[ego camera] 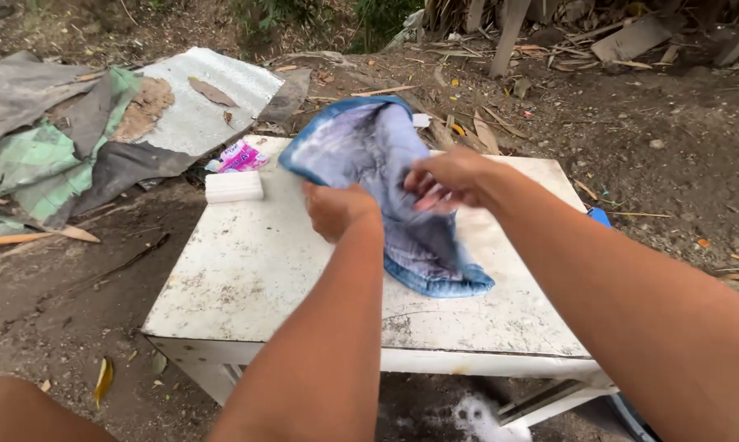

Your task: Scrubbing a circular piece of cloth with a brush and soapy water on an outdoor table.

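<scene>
A wet blue and white garment (369, 155) lies bunched across the middle of a worn white table (246, 278). My left hand (336, 209) is closed on the cloth at its near left side. My right hand (447, 178) pinches the cloth from the right, fingers curled into the fabric. The hands are close together, a little above the tabletop. The garment's blue hem (443, 285) trails toward the table's near edge.
A white bar of soap (233, 187) and a pink and white sachet (241, 155) sit at the table's far left corner. Corrugated sheet and tarps (99, 131) lie on the dirt to the left. Soapy foam (477, 416) is on the ground below.
</scene>
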